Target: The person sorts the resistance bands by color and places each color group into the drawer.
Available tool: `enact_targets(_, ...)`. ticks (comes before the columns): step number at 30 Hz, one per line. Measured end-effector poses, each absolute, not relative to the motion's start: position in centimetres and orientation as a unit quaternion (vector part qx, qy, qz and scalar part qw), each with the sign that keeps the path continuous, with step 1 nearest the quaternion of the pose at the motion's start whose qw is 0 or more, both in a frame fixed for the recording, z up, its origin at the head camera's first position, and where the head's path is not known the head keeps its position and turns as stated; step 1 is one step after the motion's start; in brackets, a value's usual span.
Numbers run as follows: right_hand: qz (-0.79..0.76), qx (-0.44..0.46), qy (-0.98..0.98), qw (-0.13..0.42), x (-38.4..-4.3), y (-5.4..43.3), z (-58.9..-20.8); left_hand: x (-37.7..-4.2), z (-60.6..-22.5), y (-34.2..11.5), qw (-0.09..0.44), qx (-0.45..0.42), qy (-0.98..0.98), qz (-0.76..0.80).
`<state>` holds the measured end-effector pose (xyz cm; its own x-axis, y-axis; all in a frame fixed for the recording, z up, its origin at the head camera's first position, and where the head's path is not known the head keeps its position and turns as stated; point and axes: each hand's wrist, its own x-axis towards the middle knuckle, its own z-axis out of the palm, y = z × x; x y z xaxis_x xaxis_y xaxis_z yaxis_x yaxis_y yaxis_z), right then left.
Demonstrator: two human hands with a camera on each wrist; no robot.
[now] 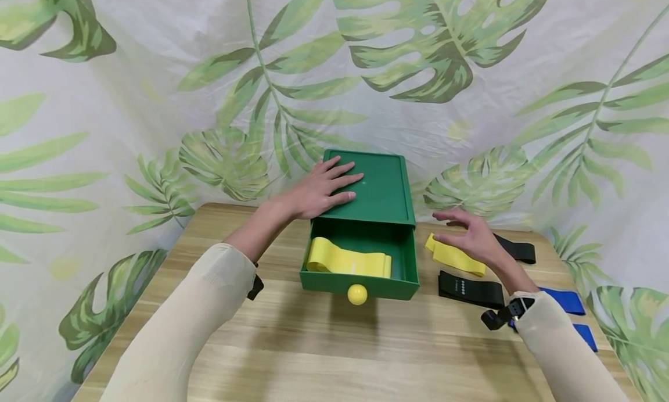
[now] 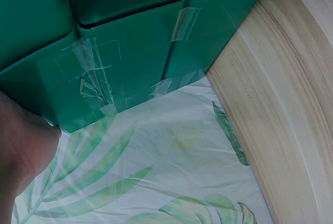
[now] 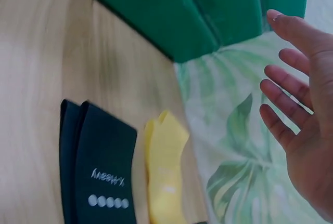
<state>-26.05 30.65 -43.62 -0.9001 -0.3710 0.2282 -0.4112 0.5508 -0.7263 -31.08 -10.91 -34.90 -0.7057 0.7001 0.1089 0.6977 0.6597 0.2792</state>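
The left hand (image 1: 326, 190) lies spread on the green box (image 1: 384, 184), fingers straight, gripping nothing. The right hand (image 1: 470, 234) — fingers loosely bent, empty — hovers near a flat yellow band (image 1: 455, 259) on the wooden table (image 1: 418, 367). A looped yellow band (image 1: 350, 262) sits inside the pulled-out drawer (image 1: 334, 284). Black bands (image 1: 470, 291) lie near the flat one — blue bands (image 1: 567, 301) farther right.
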Motion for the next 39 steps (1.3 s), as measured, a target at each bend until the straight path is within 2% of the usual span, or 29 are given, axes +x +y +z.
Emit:
enact_targets(9, 0.408, 0.193, -0.892, -0.005, -27.2, 32.3, -46.8, -31.0, -34.9, -10.9, 0.004, 0.383, 0.911, 0.155)
enact_targets(21, 0.372, 0.188, -0.909, -0.009, -28.0, 33.3, -50.5, -31.1, -35.0, -10.9, 0.003, 0.383, 0.910, 0.157)
enact_targets(39, 0.306, 0.183, -0.934, -0.001, -28.1, 33.6, -52.8, -30.9, -34.9, -10.9, -0.001, 0.384, 0.909, 0.163)
